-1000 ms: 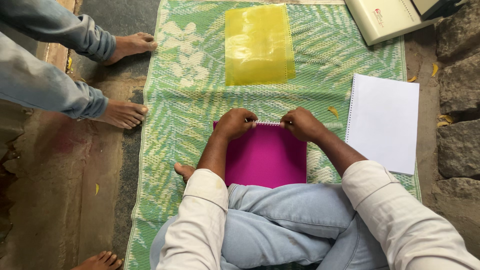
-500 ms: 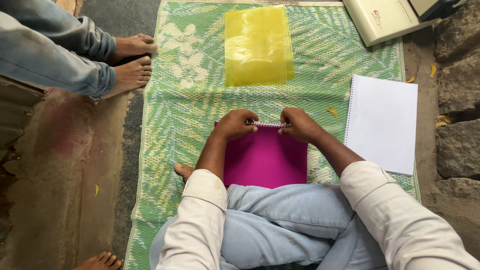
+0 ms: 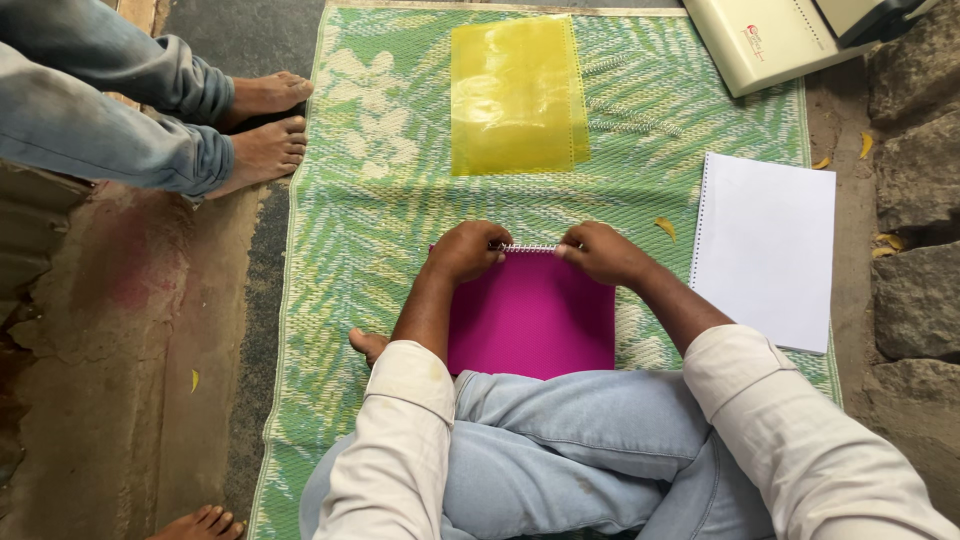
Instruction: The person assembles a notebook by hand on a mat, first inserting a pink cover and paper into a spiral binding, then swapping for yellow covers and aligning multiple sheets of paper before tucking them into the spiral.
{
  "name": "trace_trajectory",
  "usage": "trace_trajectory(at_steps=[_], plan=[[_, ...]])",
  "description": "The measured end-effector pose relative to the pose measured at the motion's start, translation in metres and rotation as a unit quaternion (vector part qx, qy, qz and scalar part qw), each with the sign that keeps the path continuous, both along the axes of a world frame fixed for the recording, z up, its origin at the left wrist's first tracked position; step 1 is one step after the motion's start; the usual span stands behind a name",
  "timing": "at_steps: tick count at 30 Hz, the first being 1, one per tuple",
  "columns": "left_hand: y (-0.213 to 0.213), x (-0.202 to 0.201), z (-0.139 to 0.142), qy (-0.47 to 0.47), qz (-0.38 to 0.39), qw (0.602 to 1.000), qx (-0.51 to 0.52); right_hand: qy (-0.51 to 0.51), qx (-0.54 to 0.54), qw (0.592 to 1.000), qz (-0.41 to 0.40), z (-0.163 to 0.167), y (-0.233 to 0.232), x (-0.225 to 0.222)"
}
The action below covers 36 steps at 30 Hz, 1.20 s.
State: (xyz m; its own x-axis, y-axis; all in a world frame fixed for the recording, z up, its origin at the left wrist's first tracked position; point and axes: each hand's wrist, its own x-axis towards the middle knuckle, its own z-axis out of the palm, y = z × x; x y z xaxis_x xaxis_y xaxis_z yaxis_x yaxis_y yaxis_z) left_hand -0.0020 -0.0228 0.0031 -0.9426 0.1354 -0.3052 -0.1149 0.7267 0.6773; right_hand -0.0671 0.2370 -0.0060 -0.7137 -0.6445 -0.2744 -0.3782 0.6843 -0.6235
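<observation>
That magenta booklet [image 3: 530, 315] lay flat on the green mat [image 3: 360, 240] by the knees, looked light and bendy, and both the left hand [image 3: 468, 250] and right hand [image 3: 598, 252] were pinching its thin wire spiral [image 3: 528, 247], probably the best grab spot

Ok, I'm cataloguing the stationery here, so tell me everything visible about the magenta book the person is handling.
The magenta book has a plain, matte, card-like cover and a white spiral wire binding along its far edge. It lies flat and closed on the green woven mat, just in front of the person's crossed legs. The left hand and right hand both pinch the binding; its near edge reaches the jeans.
</observation>
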Motion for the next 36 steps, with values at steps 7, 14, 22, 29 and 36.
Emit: trace_trajectory(at_steps=[7, 14, 22, 29, 36], plan=[[-0.003, -0.002, -0.002, 0.006, -0.001, 1.000, 0.003, 0.001, 0.046, 0.999, -0.021, 0.005, -0.002, 0.002], [-0.004, -0.001, 0.002, -0.017, -0.014, 0.999, -0.035, -0.009, 0.103, 0.995, -0.006, 0.012, -0.006, 0.003], [-0.010, -0.001, -0.002, -0.012, -0.003, 1.000, 0.000, -0.022, -0.010, 1.000, -0.019, 0.009, -0.003, 0.001], [-0.012, -0.001, -0.003, -0.009, -0.005, 1.000, 0.028, 0.036, 0.016, 0.999, -0.001, -0.005, -0.001, 0.002], [-0.011, -0.001, 0.004, -0.001, -0.005, 1.000, 0.018, 0.029, 0.050, 0.997, 0.042, 0.003, -0.003, 0.001]])
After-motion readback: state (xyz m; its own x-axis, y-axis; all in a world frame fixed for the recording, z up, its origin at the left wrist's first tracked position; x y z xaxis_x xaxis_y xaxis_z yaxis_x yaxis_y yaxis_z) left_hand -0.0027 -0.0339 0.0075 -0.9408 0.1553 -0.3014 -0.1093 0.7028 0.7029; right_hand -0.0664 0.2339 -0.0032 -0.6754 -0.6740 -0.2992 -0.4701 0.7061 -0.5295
